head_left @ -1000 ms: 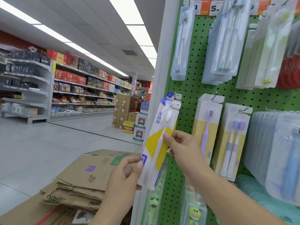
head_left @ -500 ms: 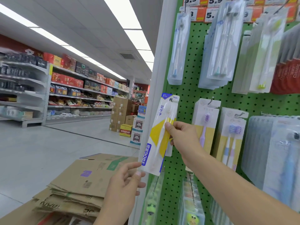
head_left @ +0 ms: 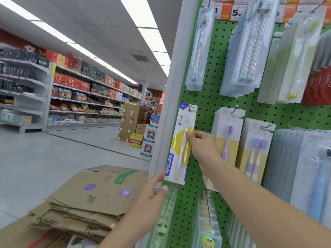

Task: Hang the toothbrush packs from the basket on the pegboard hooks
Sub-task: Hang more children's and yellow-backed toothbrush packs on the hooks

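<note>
Two hands are showing: the left hand (head_left: 150, 197) and the right hand (head_left: 202, 147). One white and yellow toothbrush pack (head_left: 180, 145) is being held up against one green pegboard (head_left: 211, 104). Three bunches of see-through packs (head_left: 245, 51) are hanging along the top row. One pile of flat cardboard boxes (head_left: 86, 203) is lying down low

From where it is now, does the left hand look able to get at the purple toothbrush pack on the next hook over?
Probably not directly: the left hand sits low at the yellow toothbrush pack's bottom corner, and that pack plus the right hand lie between it and the purple toothbrush pack.
</note>
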